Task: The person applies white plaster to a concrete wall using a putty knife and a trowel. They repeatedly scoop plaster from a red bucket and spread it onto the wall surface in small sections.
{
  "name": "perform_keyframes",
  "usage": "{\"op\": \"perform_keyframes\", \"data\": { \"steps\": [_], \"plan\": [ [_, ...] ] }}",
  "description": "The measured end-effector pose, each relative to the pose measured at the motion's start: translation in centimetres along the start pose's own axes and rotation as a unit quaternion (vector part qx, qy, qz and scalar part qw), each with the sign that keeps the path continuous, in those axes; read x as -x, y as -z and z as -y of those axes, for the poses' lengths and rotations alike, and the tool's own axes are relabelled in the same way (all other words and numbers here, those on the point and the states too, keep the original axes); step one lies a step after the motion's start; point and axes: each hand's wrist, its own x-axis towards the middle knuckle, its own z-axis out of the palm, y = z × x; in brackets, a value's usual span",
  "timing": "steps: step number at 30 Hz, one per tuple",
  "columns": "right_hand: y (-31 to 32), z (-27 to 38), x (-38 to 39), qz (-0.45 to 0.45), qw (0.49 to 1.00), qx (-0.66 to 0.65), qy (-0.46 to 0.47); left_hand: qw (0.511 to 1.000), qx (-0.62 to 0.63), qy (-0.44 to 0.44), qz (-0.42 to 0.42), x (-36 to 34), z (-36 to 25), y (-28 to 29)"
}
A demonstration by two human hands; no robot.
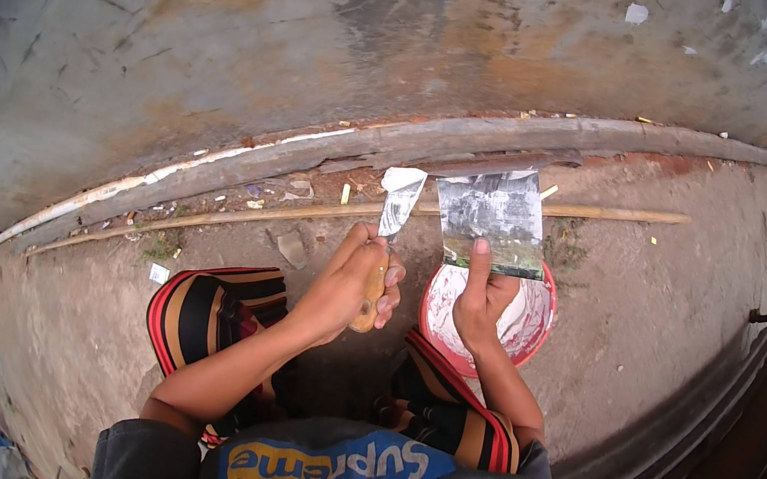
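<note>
The fingers of my left hand [351, 280] were curled snugly round a wood-handled putty knife [397, 209], its tip white with paste. The fingers of my right hand [482, 305] pinched the lower edge of a flat grey plate [492, 215], thumb on its smeared face. The 2 tools were just apart, the plate partly above a red basin [548, 318] of white paste [518, 321]. A tilted blade could have dropped paste on the floor [666, 307]; a slack thumb could have let the plate slide into the basin. The floor was rough and dusty, a long pole [601, 214] lying near its edge by the stained wall [240, 3].
</note>
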Motion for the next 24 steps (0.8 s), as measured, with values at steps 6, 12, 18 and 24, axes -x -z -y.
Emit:
{"op": "perform_keyframes", "data": {
  "steps": [6, 12, 18, 24],
  "plan": [
    [-0.2, 0.5, -2.1, 0.067, 0.916, 0.269, 0.290, 1.000, 0.020, 0.009, -0.017, 0.0, -0.1, -0.6],
    [0.0, 0.0, -2.1, 0.084, 0.907, 0.321, 0.260, 1.000, 0.000, -0.021, -0.024, 0.1, -0.2, -0.2],
    [3.5, 0.5, -4.9, 0.060, 0.953, 0.271, 0.119, 0.968, -0.218, -0.115, -0.044, 0.0, -0.2, 0.4],
    [3.1, 0.3, -5.6, 0.087, 0.919, 0.305, 0.235, 0.993, -0.105, -0.045, -0.020, -0.3, -0.9, 1.2]
  ]
}}
